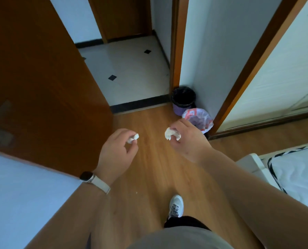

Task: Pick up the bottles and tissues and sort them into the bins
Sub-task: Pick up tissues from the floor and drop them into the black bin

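The left hand (116, 150), a watch (94, 179) on its wrist, pinches a small crumpled tissue (133, 138) in its fingertips; the right hand (187, 141) clutches a larger tissue wad (172, 134) in curled fingers; both hang above the wooden floor (149, 177); just beyond the right hand stands a bin with a red-and-white liner (200, 118), and behind it, in the corner by the door frame, a purple bin with a black liner (183, 99); a white shoe (175, 205) shows below; a mattress (296, 175) lies at the right.

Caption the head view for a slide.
Left hand and right hand each hold a crumpled tissue, near two lined bins in the corner.
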A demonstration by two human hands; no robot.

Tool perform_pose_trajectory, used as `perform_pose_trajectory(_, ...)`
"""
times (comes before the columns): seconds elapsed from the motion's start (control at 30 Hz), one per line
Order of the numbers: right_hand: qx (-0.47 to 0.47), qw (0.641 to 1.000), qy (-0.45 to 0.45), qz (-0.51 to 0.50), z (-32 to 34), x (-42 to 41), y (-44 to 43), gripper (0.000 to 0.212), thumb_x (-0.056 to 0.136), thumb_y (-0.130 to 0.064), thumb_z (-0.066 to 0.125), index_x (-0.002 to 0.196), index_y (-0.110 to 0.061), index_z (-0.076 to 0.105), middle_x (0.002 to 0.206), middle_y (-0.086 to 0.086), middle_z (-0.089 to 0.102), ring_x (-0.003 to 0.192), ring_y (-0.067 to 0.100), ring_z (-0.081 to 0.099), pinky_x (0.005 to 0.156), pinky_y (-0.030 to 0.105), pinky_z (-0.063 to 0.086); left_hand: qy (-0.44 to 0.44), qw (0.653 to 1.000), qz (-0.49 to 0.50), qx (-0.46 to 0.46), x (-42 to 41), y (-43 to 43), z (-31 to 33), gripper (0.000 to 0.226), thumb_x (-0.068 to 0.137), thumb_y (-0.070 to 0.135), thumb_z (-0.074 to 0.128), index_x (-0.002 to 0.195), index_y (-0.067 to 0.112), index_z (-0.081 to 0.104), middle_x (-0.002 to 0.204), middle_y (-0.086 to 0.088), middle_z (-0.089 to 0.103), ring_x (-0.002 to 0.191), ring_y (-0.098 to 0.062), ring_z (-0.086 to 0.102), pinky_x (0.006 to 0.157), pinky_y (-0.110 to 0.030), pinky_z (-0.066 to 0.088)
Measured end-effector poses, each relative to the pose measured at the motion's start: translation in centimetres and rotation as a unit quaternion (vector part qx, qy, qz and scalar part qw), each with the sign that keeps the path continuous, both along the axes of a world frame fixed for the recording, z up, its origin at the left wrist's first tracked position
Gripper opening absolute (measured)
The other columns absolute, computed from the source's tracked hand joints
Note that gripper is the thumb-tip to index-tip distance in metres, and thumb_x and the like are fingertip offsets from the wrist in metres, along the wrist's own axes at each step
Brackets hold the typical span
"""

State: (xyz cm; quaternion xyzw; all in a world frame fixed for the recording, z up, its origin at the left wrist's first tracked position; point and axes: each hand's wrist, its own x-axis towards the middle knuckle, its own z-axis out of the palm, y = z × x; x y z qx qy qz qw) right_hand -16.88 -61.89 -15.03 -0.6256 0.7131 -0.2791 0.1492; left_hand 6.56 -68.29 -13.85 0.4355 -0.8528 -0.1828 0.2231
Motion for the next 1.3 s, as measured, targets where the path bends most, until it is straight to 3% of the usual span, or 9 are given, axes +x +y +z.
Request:
perform_pose_trajectory(0.33, 0.019, 0.996, -0.003, -0.086, -0.2, -9.5, -4.2, 0.028, 0.090, -0.021, 0.056, 0.117, -0.016, 0.057, 0.118, -0.001, 0.052, 0.103, 0.018, 0.052, 0.082, 0.027, 0.044, -0.029, 0.997, -0.070, 0.012, -10.6, -8.1, 0.2, 0.023, 0.092, 0.020, 0.063, 0.114, 0.017, 0.066, 0.106, 0.011, 0.059, 0.095, -0.001, 0.053, 0.073, -0.008, 0.038)
perform_pose_trajectory(0.47, 0.025, 0.993, 0.017, -0.118, -1.5, -11.9, -6.0, 0.033, 0.086, -0.026, 0.065, 0.117, -0.020, 0.059, 0.117, -0.004, 0.055, 0.100, 0.014, 0.055, 0.076, 0.026, 0.053, -0.019, 0.994, -0.106, -0.005, -13.5, -11.5, 0.0, 0.023, 0.091, 0.020, 0.064, 0.114, 0.016, 0.066, 0.107, 0.008, 0.061, 0.095, -0.002, 0.053, 0.076, -0.008, 0.038)
perform_pose_trajectory(0.6, 0.023, 0.989, 0.031, -0.140, -2.2, -12.7, -9.4, 0.026, 0.085, -0.025, 0.064, 0.111, -0.019, 0.062, 0.113, -0.003, 0.057, 0.092, 0.013, 0.054, 0.070, 0.030, 0.055, 0.003, 0.990, -0.137, -0.011, -14.7, -16.2, -1.0, 0.022, 0.090, 0.018, 0.064, 0.112, 0.014, 0.066, 0.105, 0.004, 0.064, 0.093, -0.009, 0.058, 0.076, -0.021, 0.050)
perform_pose_trajectory(0.67, 0.020, 0.990, 0.036, -0.136, -2.5, -12.9, -11.6, 0.024, 0.084, -0.024, 0.065, 0.107, -0.019, 0.063, 0.110, -0.003, 0.058, 0.088, 0.016, 0.056, 0.065, 0.032, 0.054, 0.011, 0.989, -0.148, -0.015, -14.9, -19.1, -1.9, 0.020, 0.088, 0.014, 0.067, 0.108, 0.012, 0.067, 0.103, 0.003, 0.064, 0.090, -0.011, 0.059, 0.075, -0.017, 0.048)
perform_pose_trajectory(0.77, 0.019, 0.988, 0.039, -0.146, -3.0, -13.6, -16.1, 0.023, 0.080, -0.021, 0.065, 0.103, -0.018, 0.064, 0.106, 0.000, 0.058, 0.082, 0.020, 0.058, 0.063, 0.030, 0.050, 0.010, 0.987, -0.159, -0.018, -15.3, -24.2, -2.8, 0.020, 0.085, 0.011, 0.070, 0.106, 0.011, 0.068, 0.099, 0.001, 0.065, 0.087, -0.010, 0.059, 0.074, -0.007, 0.042)
perform_pose_trajectory(0.93, 0.002, 0.981, 0.081, -0.176, -1.4, -13.1, -25.3, 0.023, 0.074, -0.026, 0.053, 0.093, -0.019, 0.065, 0.090, 0.001, 0.059, 0.065, 0.025, 0.058, 0.057, 0.024, 0.038, 0.016, 0.984, -0.177, -0.013, -15.0, -33.9, -2.8, 0.022, 0.087, 0.018, 0.068, 0.109, 0.014, 0.067, 0.102, 0.005, 0.063, 0.089, -0.006, 0.056, 0.076, -0.008, 0.043)
perform_pose_trajectory(1.07, -0.005, 0.981, 0.080, -0.178, 0.6, -12.7, -32.1, 0.015, 0.077, -0.030, 0.048, 0.091, -0.033, 0.051, 0.090, -0.003, 0.056, 0.064, 0.019, 0.052, 0.057, 0.021, 0.034, 0.030, 0.982, -0.188, -0.010, -15.4, -41.3, -3.1, 0.022, 0.088, 0.020, 0.066, 0.109, 0.014, 0.065, 0.102, 0.004, 0.063, 0.090, -0.008, 0.058, 0.076, -0.018, 0.051)
perform_pose_trajectory(1.2, -0.004, 0.981, 0.068, -0.184, 0.8, -13.0, -36.1, 0.028, 0.076, -0.042, 0.040, 0.091, -0.027, 0.058, 0.094, -0.004, 0.056, 0.068, 0.017, 0.049, 0.055, 0.019, 0.031, 0.039, 0.976, -0.212, -0.019, -16.5, -46.8, -3.2, 0.023, 0.088, 0.020, 0.063, 0.109, 0.012, 0.065, 0.102, 0.001, 0.064, 0.090, -0.013, 0.059, 0.075, -0.029, 0.055)
perform_pose_trajectory(1.3, -0.007, 0.979, 0.069, -0.190, 0.1, -13.5, -38.0, 0.029, 0.077, -0.042, 0.041, 0.093, -0.027, 0.060, 0.095, -0.004, 0.057, 0.068, 0.014, 0.049, 0.056, 0.016, 0.032, 0.034, 0.976, -0.215, -0.016, -17.4, -49.7, -3.3, 0.022, 0.088, 0.019, 0.064, 0.109, 0.012, 0.066, 0.104, 0.000, 0.065, 0.090, -0.015, 0.060, 0.074, -0.028, 0.054)
